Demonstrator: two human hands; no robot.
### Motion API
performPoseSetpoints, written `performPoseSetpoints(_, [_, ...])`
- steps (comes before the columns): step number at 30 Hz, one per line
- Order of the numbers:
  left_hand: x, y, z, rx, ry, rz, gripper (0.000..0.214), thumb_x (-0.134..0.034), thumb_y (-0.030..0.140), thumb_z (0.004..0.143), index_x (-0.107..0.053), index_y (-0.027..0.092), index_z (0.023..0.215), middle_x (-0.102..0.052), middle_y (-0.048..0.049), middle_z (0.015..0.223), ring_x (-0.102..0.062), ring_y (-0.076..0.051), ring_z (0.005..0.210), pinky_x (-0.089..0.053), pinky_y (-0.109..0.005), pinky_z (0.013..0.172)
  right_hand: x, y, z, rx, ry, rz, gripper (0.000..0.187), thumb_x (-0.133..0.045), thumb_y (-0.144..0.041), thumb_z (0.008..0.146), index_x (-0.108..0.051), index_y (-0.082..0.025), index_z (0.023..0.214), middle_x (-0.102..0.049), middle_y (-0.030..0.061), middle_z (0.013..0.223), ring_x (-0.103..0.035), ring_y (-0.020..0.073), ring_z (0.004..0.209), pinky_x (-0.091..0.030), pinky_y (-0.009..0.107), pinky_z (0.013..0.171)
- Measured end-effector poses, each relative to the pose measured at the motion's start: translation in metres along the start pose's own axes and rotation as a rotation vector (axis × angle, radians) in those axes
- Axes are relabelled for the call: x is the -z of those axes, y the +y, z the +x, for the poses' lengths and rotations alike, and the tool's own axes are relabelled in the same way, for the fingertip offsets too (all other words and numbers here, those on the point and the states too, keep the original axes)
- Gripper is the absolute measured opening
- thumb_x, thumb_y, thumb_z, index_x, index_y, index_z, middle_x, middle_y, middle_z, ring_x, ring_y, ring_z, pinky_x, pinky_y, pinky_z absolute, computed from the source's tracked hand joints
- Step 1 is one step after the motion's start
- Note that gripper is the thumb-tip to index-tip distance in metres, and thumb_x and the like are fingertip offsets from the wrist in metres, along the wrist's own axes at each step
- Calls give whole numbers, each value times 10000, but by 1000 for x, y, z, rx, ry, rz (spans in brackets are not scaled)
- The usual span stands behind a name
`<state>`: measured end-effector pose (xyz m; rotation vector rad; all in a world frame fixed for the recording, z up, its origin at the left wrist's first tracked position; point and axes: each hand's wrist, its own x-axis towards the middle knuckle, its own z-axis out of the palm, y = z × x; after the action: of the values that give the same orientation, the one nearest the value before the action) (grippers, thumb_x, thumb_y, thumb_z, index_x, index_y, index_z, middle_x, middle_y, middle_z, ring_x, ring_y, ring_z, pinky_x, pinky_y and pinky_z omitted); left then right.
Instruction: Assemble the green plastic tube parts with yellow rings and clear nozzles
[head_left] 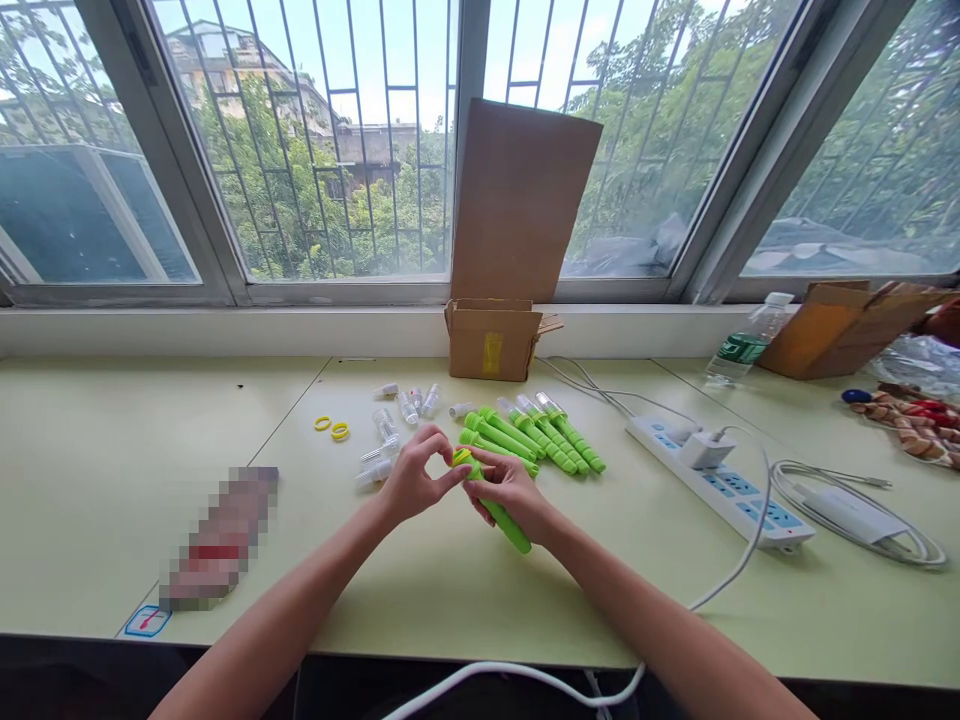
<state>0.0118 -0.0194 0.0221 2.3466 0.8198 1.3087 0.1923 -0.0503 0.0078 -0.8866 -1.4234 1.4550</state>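
The right hand (pixel 514 488) is clamping its grip round a ribbed green plastic tube (pixel 514 535) pointing toward 5 o'clock; the left hand (pixel 411 485) grip is pinching its 11 o'clock end.

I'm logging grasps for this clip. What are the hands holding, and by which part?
The right hand wraps the middle of a green tube. The left hand pinches the tube's top end with its fingers.
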Motion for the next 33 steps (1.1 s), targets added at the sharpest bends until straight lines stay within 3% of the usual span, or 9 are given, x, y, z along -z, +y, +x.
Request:
performPoseSetpoints(11, [1,3,-3,-82,-11,3,183,-600,239,830,-464,192,718,-530,-25,815,-528,-148,789,-456,-287,723,1,1,1,-20,-11,-33,642,-723,-310,719,-544,-133,1309,-543,-50,534,-439,76,377,-373,204,342])
performPoseSetpoints(33, [1,-1,0,-82,12,-11,199,-650,314,813,-520,184,738,-577,-36,793,-536,-164,785,-455,-307,731,4,-3,-3,-65,-99,139,589,-713,-327,755,-523,-170,1290,-553,-36,578,-450,78,387,-382,196,340])
